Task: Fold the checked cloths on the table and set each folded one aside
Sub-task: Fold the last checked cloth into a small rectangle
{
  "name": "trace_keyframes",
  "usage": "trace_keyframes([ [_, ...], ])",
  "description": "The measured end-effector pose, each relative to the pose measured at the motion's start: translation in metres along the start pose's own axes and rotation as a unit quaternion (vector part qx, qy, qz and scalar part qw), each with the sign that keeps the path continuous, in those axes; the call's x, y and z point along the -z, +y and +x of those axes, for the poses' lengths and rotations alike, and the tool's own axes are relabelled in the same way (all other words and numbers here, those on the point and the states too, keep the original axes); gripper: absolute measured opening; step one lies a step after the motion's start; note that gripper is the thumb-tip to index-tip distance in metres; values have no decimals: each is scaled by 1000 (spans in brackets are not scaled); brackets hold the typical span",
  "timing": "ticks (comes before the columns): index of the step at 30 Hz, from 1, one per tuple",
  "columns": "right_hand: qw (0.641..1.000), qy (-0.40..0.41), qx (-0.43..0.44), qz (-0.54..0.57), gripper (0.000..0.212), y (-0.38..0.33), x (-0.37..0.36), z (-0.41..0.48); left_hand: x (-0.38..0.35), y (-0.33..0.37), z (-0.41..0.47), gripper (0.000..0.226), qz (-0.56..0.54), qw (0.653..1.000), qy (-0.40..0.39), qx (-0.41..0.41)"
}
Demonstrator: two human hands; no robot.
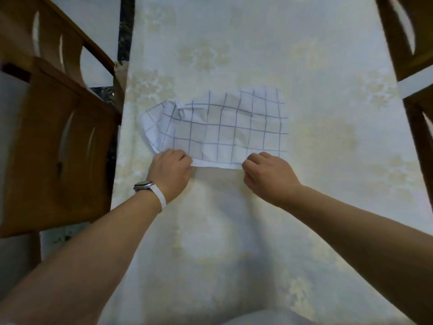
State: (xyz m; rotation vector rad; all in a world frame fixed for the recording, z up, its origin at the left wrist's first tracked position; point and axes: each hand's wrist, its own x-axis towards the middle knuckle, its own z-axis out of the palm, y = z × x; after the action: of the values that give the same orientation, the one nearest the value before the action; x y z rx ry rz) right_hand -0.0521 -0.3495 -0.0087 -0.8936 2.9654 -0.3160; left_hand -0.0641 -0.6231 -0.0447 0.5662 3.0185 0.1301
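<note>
Cloth (222,127) mid-table; we hold its near edge with both hands.
Left hand (169,170) and right hand (267,174) each pinch the near hem, fingers curled; cloth looks thin, limp, light, rumpled at left end; we judge corners the best hold; table (234,231) gives room far and near; chairs (58,137) crowd left and right edges.

Light diffuse, moderately dim, warm-yellow cast. Broad soft shadow on the table (218,231), on the viewer's side of the checked cloth (222,127); darker band directly under its near edge. Whole frame slightly soft. Wooden chair (58,141) left of the cloth bows outward from wide-angle distortion and is blurred.
</note>
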Motion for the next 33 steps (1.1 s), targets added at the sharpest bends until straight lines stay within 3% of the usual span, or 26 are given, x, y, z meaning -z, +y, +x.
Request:
trace_keyframes([
  [4, 1000, 23, -4, 7, 8, -11, 16, -40, 17, 12, -30, 9, -15, 999, 46, -12],
  [12, 999, 33, -18, 28, 8, -41, 30, -128, 39, 67, -116, 11, -77, 983, 142, -83],
  [19, 998, -33, -5, 47, 6, -53, 7, -206, 7, 99, -181, 15, -75, 985, 89, -129],
  [29, 993, -107, -24, 40, 9, -38, -30, -274, -20, 113, -212, 3, -44, 994, 30, -97],
  [33, 990, -136, -40, 21, 19, -31, -33, -288, -28, 120, -212, 29, -33, 997, -5, -64],
])
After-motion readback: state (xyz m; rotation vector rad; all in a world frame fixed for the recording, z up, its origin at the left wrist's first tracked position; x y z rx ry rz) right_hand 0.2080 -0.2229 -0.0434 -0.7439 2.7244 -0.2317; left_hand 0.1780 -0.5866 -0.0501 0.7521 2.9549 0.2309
